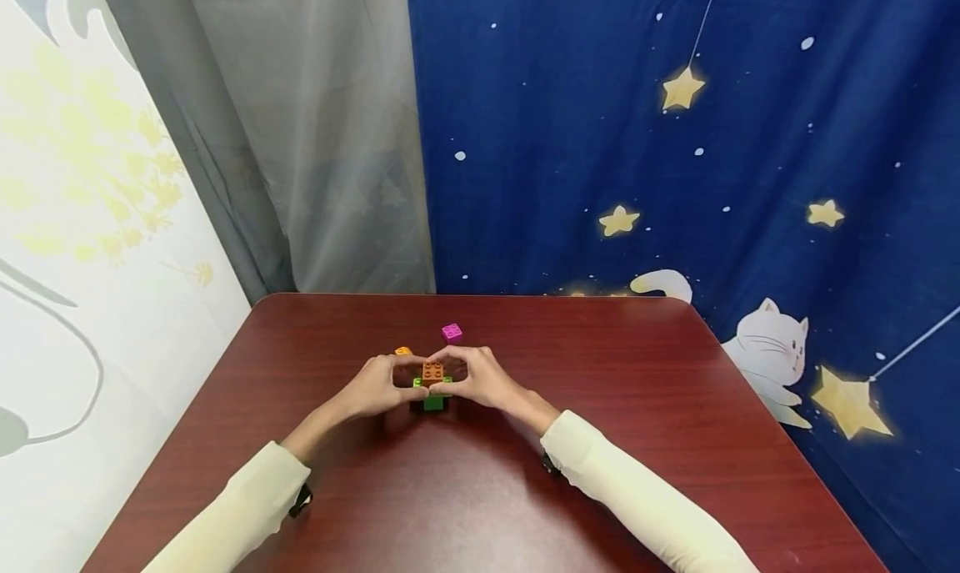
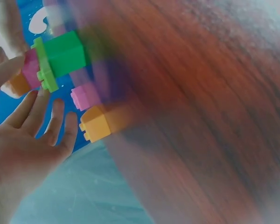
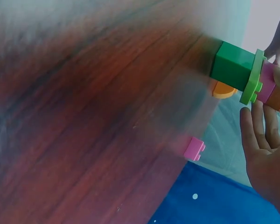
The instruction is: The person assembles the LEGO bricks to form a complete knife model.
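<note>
A small tower of toy building blocks stands on the table. From the bottom it has a dark green block (image 1: 433, 404), a light green plate (image 3: 254, 77), a pink block (image 2: 31, 68) and a brownish orange block (image 1: 432, 372) on top. My left hand (image 1: 377, 385) and right hand (image 1: 483, 379) meet around the upper part, one from each side. Their thumbs are on the near side and index fingers on the far side, pinching the orange block. In both wrist views the other fingers spread beside the light green plate.
Behind the tower, on the dark red wooden table (image 1: 600, 439), lie a loose magenta brick (image 1: 452, 332) and, farther left, a yellow-orange rounded brick (image 1: 402, 351). Grey curtain (image 1: 322, 139) and blue star-patterned curtain (image 1: 555, 139) hang beyond the table's far edge.
</note>
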Demonstrator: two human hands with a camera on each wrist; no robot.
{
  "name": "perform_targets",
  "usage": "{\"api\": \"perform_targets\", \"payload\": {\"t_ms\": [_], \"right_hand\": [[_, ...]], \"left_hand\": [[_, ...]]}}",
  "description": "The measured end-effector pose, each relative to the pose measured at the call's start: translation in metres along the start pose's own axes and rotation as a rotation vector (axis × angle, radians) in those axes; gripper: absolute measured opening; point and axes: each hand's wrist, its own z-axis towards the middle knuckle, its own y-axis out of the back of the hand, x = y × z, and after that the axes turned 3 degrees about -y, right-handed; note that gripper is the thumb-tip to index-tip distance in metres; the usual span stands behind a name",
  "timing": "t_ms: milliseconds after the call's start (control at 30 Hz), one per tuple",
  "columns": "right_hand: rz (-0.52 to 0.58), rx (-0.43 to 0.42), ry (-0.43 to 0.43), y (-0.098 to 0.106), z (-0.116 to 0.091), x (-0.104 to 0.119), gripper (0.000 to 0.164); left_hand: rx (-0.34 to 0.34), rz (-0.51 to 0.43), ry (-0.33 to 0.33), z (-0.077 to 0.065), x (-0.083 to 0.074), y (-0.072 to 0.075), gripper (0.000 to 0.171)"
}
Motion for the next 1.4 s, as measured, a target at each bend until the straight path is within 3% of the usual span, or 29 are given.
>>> {"api": "perform_targets", "payload": {"t_ms": [267, 500, 867, 1100, 1267, 1400], "right_hand": [[0.022, -0.052, -0.083, -0.004, 0.000, 0.005, 0.058], [0.049, -0.046, -0.100, -0.014, -0.002, 0.009, 0.062], [0.103, -0.014, -0.057, -0.017, 0.000, 0.013, 0.060], [0.138, 0.027, -0.062, -0.009, 0.004, 0.009, 0.055], [0.158, 0.001, -0.102, -0.004, 0.011, 0.003, 0.047], [0.104, -0.022, -0.097, -0.004, 0.020, -0.007, 0.040]], "left_hand": [[-0.076, -0.085, -0.040, -0.003, -0.005, 0.006, 0.046], [-0.090, -0.027, -0.101, -0.007, -0.002, 0.005, 0.039], [-0.110, 0.067, -0.139, -0.012, 0.000, 0.010, 0.032], [-0.128, 0.112, -0.118, -0.019, 0.004, 0.017, 0.031], [-0.131, 0.111, -0.098, -0.025, 0.007, 0.022, 0.032], [-0.125, 0.101, -0.098, -0.026, 0.008, 0.023, 0.033]]}}
